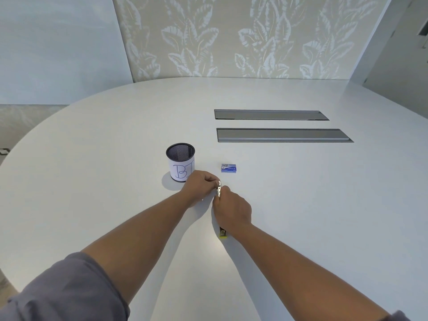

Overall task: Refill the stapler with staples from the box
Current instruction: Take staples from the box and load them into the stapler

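Observation:
A small stapler (223,234) with a yellow-green base lies on the white table under my hands; its rear end shows below my right wrist and its metal front part sticks up between my fingers. My right hand (232,210) covers and grips the stapler body. My left hand (200,184) pinches the metal part at the front end. The blue staple box (228,168) sits closed on the table just beyond my hands, apart from them.
A black mesh pen cup (180,162) with a paper label marked "BT" stands left of the box, right behind my left hand. Two long grey cable-hatch lids (281,135) are set into the round white table (115,158) farther back. A leaf-patterned wall rises behind.

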`<action>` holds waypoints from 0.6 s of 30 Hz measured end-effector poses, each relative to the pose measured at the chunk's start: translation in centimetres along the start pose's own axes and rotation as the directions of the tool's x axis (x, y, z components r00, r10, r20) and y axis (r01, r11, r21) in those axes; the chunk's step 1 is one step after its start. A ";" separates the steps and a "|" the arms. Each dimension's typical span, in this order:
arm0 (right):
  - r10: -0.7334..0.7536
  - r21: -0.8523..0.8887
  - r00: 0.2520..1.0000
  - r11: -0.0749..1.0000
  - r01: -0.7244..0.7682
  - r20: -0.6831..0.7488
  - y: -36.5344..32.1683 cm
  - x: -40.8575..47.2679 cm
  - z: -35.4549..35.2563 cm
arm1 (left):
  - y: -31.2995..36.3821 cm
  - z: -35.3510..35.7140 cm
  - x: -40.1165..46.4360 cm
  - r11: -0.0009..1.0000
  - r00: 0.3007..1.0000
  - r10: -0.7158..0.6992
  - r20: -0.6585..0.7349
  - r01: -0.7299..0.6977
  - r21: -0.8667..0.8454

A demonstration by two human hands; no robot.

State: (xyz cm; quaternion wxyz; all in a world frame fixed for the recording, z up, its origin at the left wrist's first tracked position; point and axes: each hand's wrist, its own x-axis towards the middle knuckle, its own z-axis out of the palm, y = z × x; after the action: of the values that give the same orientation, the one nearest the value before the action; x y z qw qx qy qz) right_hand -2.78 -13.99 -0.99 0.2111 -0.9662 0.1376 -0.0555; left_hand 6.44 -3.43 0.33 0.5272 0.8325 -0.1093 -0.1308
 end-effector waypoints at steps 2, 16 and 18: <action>0.001 -0.005 1.000 1.000 -0.001 0.008 -0.1 0.1 -0.1 | 0.0 0.1 0.1 1.000 1.000 -0.013 -0.001 0.013 0.010; -0.035 0.064 0.998 0.997 0.031 0.059 0.5 0.2 -0.6 | 0.1 0.2 0.1 0.967 0.996 0.080 -0.028 -0.071 0.244; -0.039 0.101 0.995 0.994 0.030 0.089 0.9 0.4 -0.8 | -0.1 0.1 0.2 0.955 0.994 0.098 -0.050 -0.080 0.284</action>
State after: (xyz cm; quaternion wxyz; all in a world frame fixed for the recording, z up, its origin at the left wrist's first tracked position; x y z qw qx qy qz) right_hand -2.76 -15.21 -0.58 0.2639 -0.9582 0.1080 -0.0217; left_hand 6.63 -3.54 0.19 0.4118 0.8970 -0.1476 -0.0636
